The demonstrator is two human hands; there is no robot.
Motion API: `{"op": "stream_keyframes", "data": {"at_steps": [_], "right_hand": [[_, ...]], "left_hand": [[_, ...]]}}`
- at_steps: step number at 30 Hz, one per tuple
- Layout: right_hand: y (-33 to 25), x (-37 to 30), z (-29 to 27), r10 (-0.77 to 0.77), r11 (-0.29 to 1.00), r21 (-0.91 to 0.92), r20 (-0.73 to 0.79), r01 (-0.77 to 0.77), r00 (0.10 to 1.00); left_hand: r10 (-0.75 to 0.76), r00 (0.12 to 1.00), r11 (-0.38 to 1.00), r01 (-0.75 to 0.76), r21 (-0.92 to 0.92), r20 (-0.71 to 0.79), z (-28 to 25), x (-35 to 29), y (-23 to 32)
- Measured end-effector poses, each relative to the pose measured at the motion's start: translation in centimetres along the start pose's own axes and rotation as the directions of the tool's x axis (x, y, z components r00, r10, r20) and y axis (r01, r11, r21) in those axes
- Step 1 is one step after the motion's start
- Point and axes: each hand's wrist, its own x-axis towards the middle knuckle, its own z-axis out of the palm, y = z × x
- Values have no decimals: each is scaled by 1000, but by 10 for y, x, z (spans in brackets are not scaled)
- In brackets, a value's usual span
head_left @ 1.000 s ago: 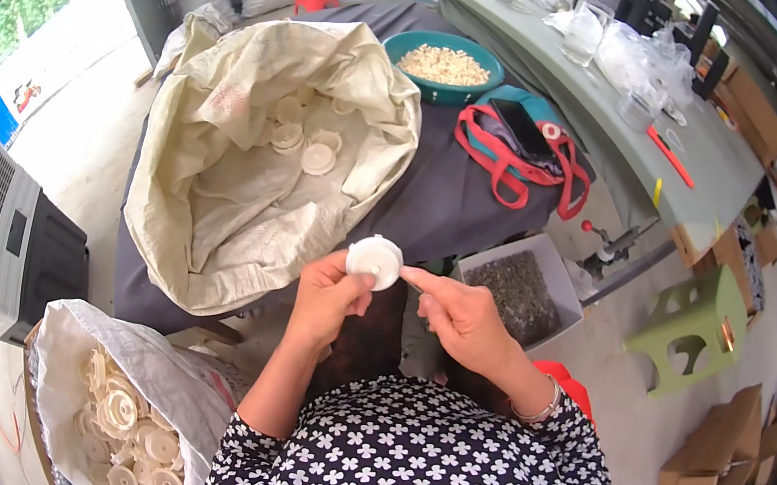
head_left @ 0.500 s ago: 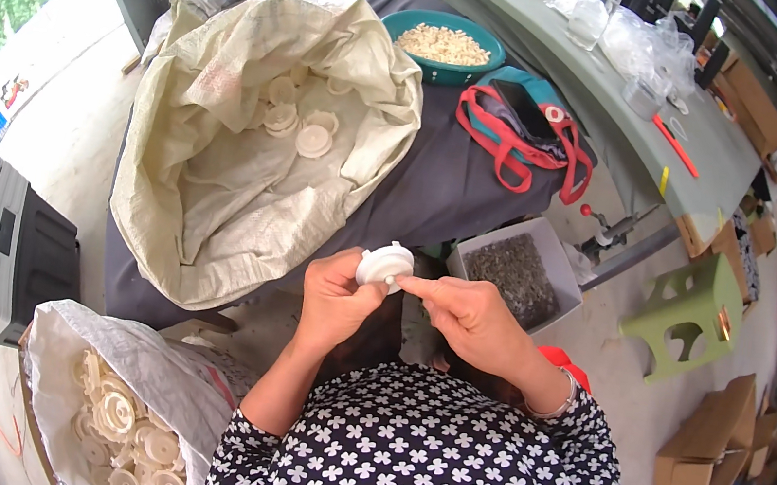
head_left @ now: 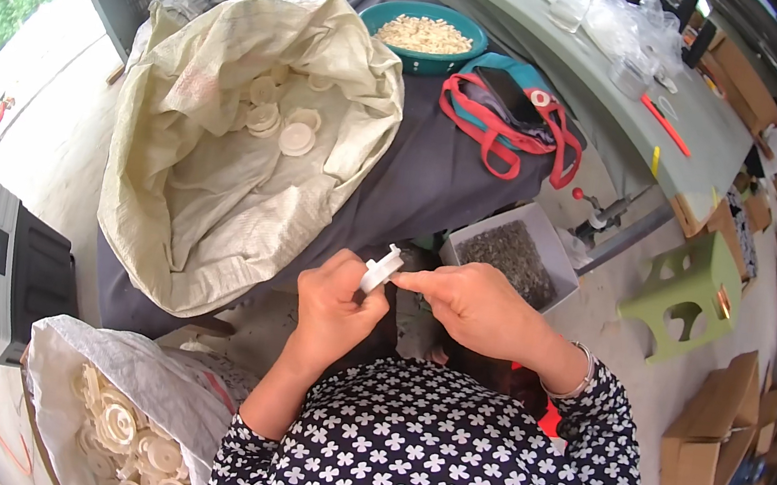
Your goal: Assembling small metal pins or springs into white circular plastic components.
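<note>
Left grip (head_left: 340,293) pinches white disc (head_left: 380,271) (clear of cream bag's edge (head_left: 242,270)).

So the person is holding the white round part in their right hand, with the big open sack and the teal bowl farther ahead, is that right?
Not quite: in the head view the left hand holds the white round part; the right hand only points its index finger at it. The big open sack and teal bowl are indeed farther ahead.

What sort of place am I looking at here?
Probably a small workshop: a large woven sack and a white sack hold round pale parts, a teal basin holds small cream pieces, and a cardboard box stands at right.
</note>
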Motion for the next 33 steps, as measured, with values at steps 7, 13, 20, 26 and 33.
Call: {"op": "stream_keyframes", "data": {"at_steps": [7,13,20,26,33], "right_hand": [[9,-4,30,11,999,36,-206,-4,978],[9,-8,51,161,943,329,-315,-52,935],[39,-23,69,207,663,748,-214,24,955],[90,-41,60,510,548,835,-375,43,774],[298,-138,94,370,789,-150,-658,-596,656]], "left_hand": [[65,997,986,-58,157,-38,5,0,-2],[-558,814,638,545,-543,161,17,-4,1],[-623,622,177,703,-688,475,26,-2,-11],[-571,608,4,674,-738,552,33,-14,-45],[-558,638,27,653,-757,531,30,-26,-57]]}}
